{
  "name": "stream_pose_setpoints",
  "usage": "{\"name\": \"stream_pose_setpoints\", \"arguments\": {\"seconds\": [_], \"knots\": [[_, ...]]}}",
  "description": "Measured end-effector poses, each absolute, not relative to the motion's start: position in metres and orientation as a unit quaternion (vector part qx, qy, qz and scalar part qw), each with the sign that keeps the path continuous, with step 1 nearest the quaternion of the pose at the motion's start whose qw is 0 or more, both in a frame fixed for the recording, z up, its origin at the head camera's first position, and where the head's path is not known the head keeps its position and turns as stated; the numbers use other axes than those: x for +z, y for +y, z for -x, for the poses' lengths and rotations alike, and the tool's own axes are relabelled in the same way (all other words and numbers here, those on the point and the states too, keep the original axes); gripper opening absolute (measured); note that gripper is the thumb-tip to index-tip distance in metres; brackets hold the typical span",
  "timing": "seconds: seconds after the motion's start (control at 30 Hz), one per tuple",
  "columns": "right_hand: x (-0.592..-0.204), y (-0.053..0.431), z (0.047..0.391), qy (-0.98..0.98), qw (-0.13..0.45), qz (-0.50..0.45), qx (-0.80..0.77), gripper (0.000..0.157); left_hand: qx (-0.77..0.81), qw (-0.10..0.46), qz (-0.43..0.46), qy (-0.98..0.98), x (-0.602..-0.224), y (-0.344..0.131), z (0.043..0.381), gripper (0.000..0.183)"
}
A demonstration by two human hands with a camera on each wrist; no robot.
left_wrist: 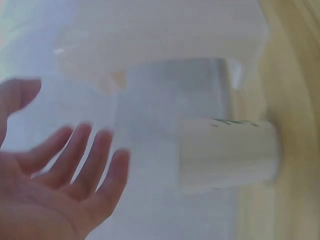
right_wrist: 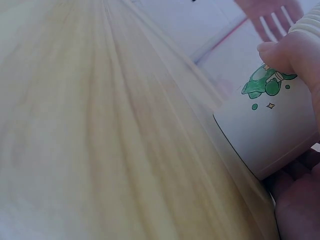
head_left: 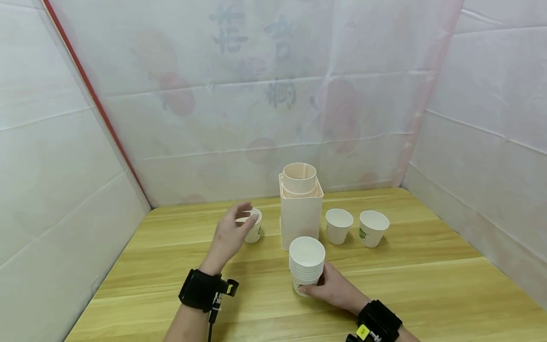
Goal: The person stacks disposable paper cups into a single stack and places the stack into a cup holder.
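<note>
A stack of white paper cups [head_left: 306, 259] is gripped low by my right hand [head_left: 335, 287], thumb across the front. The right wrist view shows a green cartoon print on the lowest cup [right_wrist: 272, 125], its base close over the table. My left hand [head_left: 231, 232] has its fingers spread and loosely bent, with nothing in them. Beyond it, partly covered in the head view, a single paper cup [head_left: 255, 232] stands upright. In the left wrist view this cup [left_wrist: 230, 156] is apart from the fingertips [left_wrist: 119, 160].
A cream box-shaped holder [head_left: 301, 221] with a round tube [head_left: 299, 178] on top stands behind the stack. To its right are two upright paper cups, one nearer [head_left: 338, 230] and one farther right [head_left: 372, 232]. White sheeting [head_left: 256, 118] walls the wooden table [head_left: 406, 285].
</note>
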State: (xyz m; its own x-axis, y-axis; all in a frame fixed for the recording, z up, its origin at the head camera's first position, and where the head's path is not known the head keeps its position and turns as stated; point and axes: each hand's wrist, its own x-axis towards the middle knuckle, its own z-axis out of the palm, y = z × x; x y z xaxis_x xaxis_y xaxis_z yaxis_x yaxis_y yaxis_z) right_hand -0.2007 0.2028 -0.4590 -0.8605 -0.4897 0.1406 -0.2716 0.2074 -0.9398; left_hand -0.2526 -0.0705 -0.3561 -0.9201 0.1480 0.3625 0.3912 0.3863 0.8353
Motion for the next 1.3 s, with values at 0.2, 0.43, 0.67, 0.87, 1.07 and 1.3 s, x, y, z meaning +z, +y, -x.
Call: {"name": "stream_pose_setpoints", "arguments": {"seconds": [0.2,0.43,0.67,0.87,1.07,1.3], "knots": [[-0.461,0.203,0.202,0.773,0.098,0.236,-0.581,0.069,-0.542,0.150,0.101,-0.821,-0.373,-0.079,0.267,0.058],[-0.463,0.204,0.202,0.773,0.098,0.232,-0.582,0.070,-0.542,0.112,0.036,-0.832,-0.392,-0.082,0.280,0.077],[-0.464,0.204,0.204,0.769,0.100,0.235,-0.586,0.070,-0.542,0.077,0.024,-0.837,-0.408,-0.077,0.290,0.089],[-0.461,0.203,0.202,0.768,0.101,0.237,-0.586,0.069,-0.539,0.086,0.034,-0.837,-0.414,-0.075,0.293,0.081],[-0.461,0.203,0.202,0.770,0.099,0.231,-0.587,0.069,-0.538,0.091,0.036,-0.837,-0.415,-0.074,0.294,0.071],[-0.463,0.203,0.203,0.767,0.104,0.230,-0.590,0.071,-0.547,0.102,0.044,-0.829,-0.408,-0.075,0.292,0.067]]}}
